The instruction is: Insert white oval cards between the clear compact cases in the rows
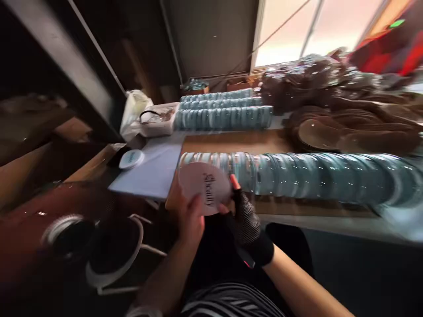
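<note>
A pale, pinkish round disc with dark printed lettering, turned sideways, is held in front of me. My left hand grips its lower left edge with the thumb on its face; motion smears those fingers. In a black mesh fingerless glove, my right hand grips the disc's right edge, fingertips bare. Just behind the disc lies a long row of clear-wrapped, blue-green round pieces standing on edge. The disc overlaps the row's left end in view.
Several shorter wrapped rows lie further back, beside a white box. A round white-lidded piece sits on a pale sheet at left. Brown curved pieces are stacked at right. A stool stands lower left.
</note>
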Tool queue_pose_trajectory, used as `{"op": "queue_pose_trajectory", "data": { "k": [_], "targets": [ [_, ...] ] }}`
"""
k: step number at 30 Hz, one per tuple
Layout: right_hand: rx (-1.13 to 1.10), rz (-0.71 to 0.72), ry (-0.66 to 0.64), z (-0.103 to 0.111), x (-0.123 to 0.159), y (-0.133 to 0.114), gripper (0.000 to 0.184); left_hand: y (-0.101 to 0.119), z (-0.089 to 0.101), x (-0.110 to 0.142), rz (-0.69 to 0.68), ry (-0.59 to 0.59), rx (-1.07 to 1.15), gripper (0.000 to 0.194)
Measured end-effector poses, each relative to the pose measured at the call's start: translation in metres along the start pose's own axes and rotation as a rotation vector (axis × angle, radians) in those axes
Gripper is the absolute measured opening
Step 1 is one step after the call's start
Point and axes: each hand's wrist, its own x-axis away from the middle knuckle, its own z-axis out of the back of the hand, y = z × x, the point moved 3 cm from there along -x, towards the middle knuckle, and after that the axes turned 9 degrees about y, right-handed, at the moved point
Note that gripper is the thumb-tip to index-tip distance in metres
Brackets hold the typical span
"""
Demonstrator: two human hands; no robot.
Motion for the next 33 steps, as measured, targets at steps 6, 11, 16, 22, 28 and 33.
{"op": "queue_pose_trajectory", "data": {
  "k": [6, 11, 16, 22, 28, 33],
  "targets": [
    [0.289, 0.237, 0.191, 0.008, 0.013, 0.002, 0.071, -0.014, -0.02, 0.013, -0.057, 0.052, 0.218, 0.044],
    [0.211, 0.234, 0.142, 0.001, 0.014, 0.011, 0.043, -0.027, -0.018, 0.012, 0.056, 0.045, 0.219, 0.038],
    [-0.035, -0.24, 0.082, 0.003, -0.007, 0.029, 0.034, -0.04, -0.02, 0.016, 0.139, -0.083, 0.202, 0.034],
    [0.082, -0.291, 0.554, 0.068, -0.04, 0.019, 0.051, 0.037, -0.018, -0.057, -0.149, -0.104, 0.139, 0.048],
    [0.67, -0.094, 0.33, 0.075, -0.037, -0.026, 0.058, 0.099, -0.068, -0.165, -0.311, -0.408, -0.021, 0.044],
    [0.725, 0.075, -0.067, 0.022, -0.025, -0.055, 0.056, 0.059, -0.107, -0.191, -0.076, -0.492, -0.17, 0.047]
  ]
}}
